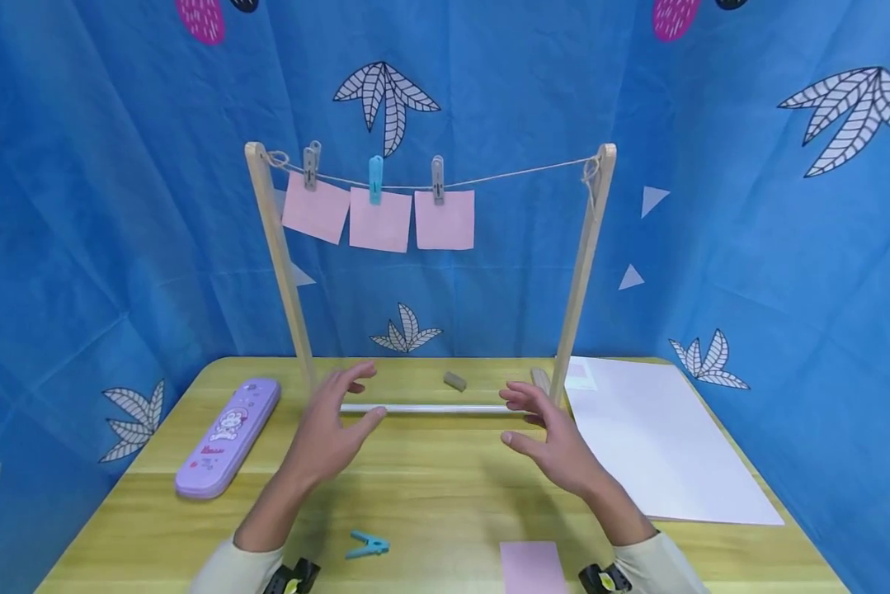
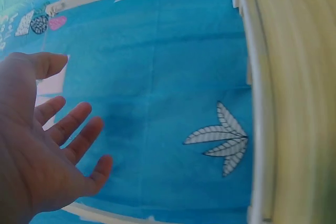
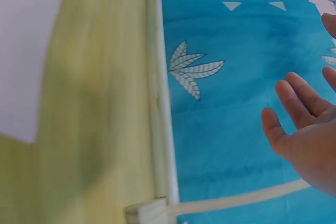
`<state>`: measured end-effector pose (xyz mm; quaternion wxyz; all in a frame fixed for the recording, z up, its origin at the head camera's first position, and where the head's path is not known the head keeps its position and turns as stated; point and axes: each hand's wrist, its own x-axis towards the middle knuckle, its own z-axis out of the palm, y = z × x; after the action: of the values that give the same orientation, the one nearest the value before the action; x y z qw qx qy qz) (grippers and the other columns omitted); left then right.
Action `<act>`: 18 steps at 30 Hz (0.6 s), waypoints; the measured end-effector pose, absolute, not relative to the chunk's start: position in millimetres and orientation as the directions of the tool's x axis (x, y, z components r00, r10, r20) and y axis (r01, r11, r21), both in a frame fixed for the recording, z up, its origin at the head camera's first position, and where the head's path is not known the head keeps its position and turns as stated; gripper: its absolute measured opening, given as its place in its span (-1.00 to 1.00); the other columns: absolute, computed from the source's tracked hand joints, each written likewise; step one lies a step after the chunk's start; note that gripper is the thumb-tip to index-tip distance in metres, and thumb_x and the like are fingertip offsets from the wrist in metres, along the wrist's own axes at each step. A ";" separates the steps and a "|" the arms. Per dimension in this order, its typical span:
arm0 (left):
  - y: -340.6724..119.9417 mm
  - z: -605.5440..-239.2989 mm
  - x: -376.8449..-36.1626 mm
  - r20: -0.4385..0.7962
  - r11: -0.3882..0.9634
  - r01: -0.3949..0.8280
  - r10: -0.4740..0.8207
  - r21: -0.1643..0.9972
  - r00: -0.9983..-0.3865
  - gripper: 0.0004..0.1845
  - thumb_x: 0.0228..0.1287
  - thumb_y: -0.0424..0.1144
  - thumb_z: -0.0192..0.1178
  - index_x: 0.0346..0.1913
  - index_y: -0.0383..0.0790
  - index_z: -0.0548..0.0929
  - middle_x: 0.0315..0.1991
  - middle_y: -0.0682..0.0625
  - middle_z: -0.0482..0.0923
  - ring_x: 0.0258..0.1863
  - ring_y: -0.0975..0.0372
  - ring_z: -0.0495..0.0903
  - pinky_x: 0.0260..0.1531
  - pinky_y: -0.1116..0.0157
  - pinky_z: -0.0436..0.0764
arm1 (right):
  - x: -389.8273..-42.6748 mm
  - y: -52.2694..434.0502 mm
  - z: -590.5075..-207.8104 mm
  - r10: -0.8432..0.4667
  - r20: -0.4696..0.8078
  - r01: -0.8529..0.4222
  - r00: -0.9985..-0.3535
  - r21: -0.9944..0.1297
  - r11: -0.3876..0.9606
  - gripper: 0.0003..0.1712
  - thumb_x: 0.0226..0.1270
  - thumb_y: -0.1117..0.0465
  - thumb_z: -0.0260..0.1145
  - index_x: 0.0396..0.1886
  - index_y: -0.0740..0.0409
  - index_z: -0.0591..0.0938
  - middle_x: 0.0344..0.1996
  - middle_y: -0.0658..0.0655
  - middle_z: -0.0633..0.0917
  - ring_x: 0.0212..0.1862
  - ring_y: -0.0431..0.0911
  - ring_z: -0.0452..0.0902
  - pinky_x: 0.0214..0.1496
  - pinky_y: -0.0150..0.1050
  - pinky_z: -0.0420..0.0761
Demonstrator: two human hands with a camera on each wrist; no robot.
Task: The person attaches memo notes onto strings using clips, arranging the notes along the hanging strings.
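My left hand [image 1: 331, 433] hovers over the table with fingers loosely bent, holding nothing. Across from it, my right hand [image 1: 552, 441] is also raised and relaxed, its palm turned inward. Behind both stands a wooden frame [image 1: 582, 264] with a string [image 1: 519, 174] tied between its posts. Three pink paper squares [image 1: 445, 221] hang from the string, held by two grey clothespins [image 1: 438, 180] and a blue clothespin [image 1: 375, 179]. Another blue clothespin [image 1: 368, 544] lies on the table below the left hand. A loose pink paper square [image 1: 534, 568] lies near the front edge.
A purple pencil case [image 1: 228, 439] lies at the left. Large white sheets [image 1: 667, 445] cover the right side, close to the right hand. A white rod [image 1: 437, 409] joins the frame's posts low down. A small grey-brown block [image 1: 455, 380] lies at the back, before a blue curtain [image 1: 452, 305].
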<state>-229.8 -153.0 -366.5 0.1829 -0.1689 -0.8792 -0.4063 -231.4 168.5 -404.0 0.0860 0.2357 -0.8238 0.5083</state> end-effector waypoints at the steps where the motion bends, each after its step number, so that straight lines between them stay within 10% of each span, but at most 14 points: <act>1: -154.6 -369.7 -229.3 0.449 0.610 0.438 0.146 0.660 -0.881 -0.41 0.23 -0.16 0.30 0.32 0.03 0.41 0.19 0.02 0.48 0.11 0.09 0.51 0.10 -0.04 0.47 | -229.8 170.5 -406.9 -0.302 0.376 -0.472 -0.876 -0.798 0.373 -0.32 0.31 0.19 0.32 0.38 -0.07 0.29 0.27 0.09 0.51 0.28 0.08 0.44 0.27 0.12 0.41; 18: -164.9 -422.4 -214.5 0.304 0.610 0.317 0.129 0.726 -0.944 -0.48 0.21 -0.20 0.33 0.24 -0.04 0.46 0.09 0.01 0.54 0.03 0.14 0.53 0.07 0.02 0.49 | -197.4 186.7 -446.1 -0.275 0.256 -0.358 -0.927 -0.820 0.447 -0.33 0.24 0.11 0.38 0.32 -0.14 0.36 0.19 -0.03 0.58 0.23 -0.02 0.48 0.27 -0.14 0.47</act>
<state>-214.5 -164.9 -422.4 0.1111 -0.1252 -0.8904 -0.4233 -197.4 186.7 -446.1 0.0426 0.1863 -0.8495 0.4917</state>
